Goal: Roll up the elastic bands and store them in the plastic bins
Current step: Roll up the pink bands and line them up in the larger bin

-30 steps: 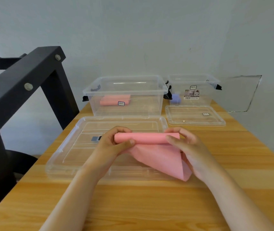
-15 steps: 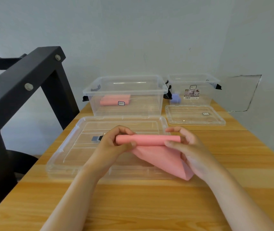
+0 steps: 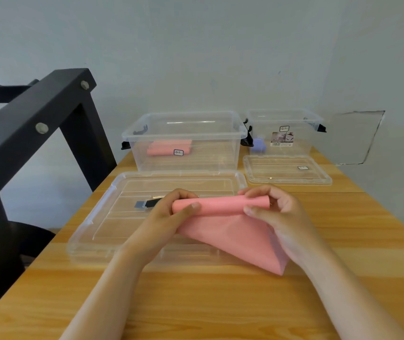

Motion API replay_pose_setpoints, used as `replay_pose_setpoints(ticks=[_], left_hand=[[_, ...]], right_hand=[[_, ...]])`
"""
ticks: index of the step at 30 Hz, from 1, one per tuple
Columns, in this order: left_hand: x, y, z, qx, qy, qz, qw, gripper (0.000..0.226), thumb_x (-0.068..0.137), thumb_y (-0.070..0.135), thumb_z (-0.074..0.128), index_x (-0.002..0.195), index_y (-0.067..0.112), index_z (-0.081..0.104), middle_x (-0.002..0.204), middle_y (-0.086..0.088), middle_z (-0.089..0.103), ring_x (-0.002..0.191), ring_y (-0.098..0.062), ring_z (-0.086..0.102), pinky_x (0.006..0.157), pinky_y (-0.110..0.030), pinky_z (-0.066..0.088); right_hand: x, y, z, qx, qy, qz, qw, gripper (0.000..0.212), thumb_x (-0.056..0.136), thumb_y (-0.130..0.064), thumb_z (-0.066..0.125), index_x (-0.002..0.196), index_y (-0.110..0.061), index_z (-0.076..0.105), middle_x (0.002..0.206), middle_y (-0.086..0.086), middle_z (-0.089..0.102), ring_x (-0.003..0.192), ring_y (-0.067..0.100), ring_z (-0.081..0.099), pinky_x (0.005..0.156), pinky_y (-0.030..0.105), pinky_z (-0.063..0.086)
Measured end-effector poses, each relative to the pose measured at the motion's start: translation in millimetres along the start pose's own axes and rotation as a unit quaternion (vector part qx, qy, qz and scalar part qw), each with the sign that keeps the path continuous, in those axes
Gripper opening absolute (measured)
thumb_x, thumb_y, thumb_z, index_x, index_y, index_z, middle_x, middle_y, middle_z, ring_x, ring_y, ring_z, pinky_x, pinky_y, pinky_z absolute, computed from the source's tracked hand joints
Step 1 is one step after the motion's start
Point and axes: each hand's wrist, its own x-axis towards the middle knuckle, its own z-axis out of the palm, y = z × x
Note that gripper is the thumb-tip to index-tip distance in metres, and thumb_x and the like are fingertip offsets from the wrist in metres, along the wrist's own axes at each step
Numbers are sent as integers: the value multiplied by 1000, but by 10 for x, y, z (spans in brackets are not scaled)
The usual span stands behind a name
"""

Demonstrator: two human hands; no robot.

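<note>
Pinching the ends of a pink band (image 3: 220,204), thumbs in front and curled fingers (image 3: 183,193) behind, the left hand (image 3: 166,214) and right hand (image 3: 279,214) hold its rolled part at frame centre, above the big lid (image 3: 112,217). Its loose part hangs to a point (lower right of centre) near the table (image 3: 196,303). Behind the lid, the big bin (image 3: 220,158) holds a pink roll (image 3: 164,148); at upper right the small bin (image 3: 299,149) holds a purple roll (image 3: 258,145), the small lid (image 3: 286,171) lying before it.
</note>
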Motion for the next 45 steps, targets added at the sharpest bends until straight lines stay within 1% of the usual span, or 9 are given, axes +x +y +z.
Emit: replay_pose_setpoints(ticks=[7, 9, 14, 20, 26, 30, 35, 41, 45], left_hand=[[4, -14, 36, -43, 11, 42, 998, 26, 82, -4, 68, 101, 10, 59, 96, 3, 61, 87, -11, 58, 75, -21, 51], [9, -19, 34, -52, 7, 32, 998, 30, 81, -5, 70, 104, 11, 59, 101, -1, 61, 92, -14, 58, 80, -25, 52], [6, -56, 6, -41, -47, -45, 997, 45, 72, 17, 74, 114, 21, 59, 112, -2, 61, 100, -17, 60, 93, -44, 51], [14, -36, 37, -56, -12, -26, 998, 29, 79, 33, 65, 100, 14, 63, 99, 0, 63, 88, -15, 58, 77, -33, 47], [14, -37, 11, -65, -4, 42, 997, 25, 79, 9, 72, 101, 15, 61, 102, -1, 63, 97, -18, 59, 86, -35, 47], [11, -27, -3, -117, -32, -11, 993, 43, 68, 19, 78, 106, 18, 58, 104, -1, 62, 95, -19, 59, 85, -37, 47], [-10, 3, 31, -115, -37, -65, 991, 39, 70, 42, 72, 101, 21, 61, 101, 1, 58, 84, -15, 54, 68, -26, 47], [-4, -9, 17, -77, -3, 7, 997, 31, 77, 20, 79, 98, 22, 56, 92, 0, 63, 84, -17, 57, 71, -30, 47], [-15, 20, 55, -108, 1, 48, 993, 27, 76, 3, 70, 96, 12, 54, 106, -10, 70, 100, -21, 66, 84, -34, 55]], right_hand=[[16, 25, 30, -22, 17, 76, 997, 18, 69, -40, 75, 86, -33, 73, 86, -6, 71, 81, 15, 65, 68, 29, 44], [17, 39, 38, -44, 28, 71, 996, 4, 76, -31, 75, 79, -32, 73, 80, -8, 71, 75, 13, 64, 64, 26, 44], [-8, -11, 18, -44, 48, 18, 998, 19, 75, -11, 79, 78, -28, 70, 90, -3, 74, 79, 16, 68, 67, 29, 51], [-16, -20, 20, -29, 38, 4, 999, 30, 72, -3, 79, 90, -25, 68, 96, -2, 72, 82, 14, 66, 72, 33, 51], [-3, -5, 35, -15, 33, 42, 998, 33, 59, -40, 78, 89, -29, 71, 84, -3, 72, 77, 15, 66, 69, 31, 46], [-6, -26, 34, -18, 37, 13, 999, 16, 67, -22, 80, 80, -28, 71, 92, -9, 73, 80, 13, 67, 72, 35, 52], [-10, -19, 13, -9, 16, -20, 1000, 31, 75, 2, 74, 73, -27, 67, 106, -4, 72, 96, 13, 67, 83, 34, 52], [30, 36, -12, 7, 3, 42, 999, 42, 67, -15, 80, 106, -24, 66, 102, 0, 72, 91, 18, 68, 75, 32, 52], [30, 35, 1, 4, 1, 78, 997, 43, 62, -35, 79, 101, -22, 69, 94, 1, 73, 87, 17, 68, 70, 29, 49]])
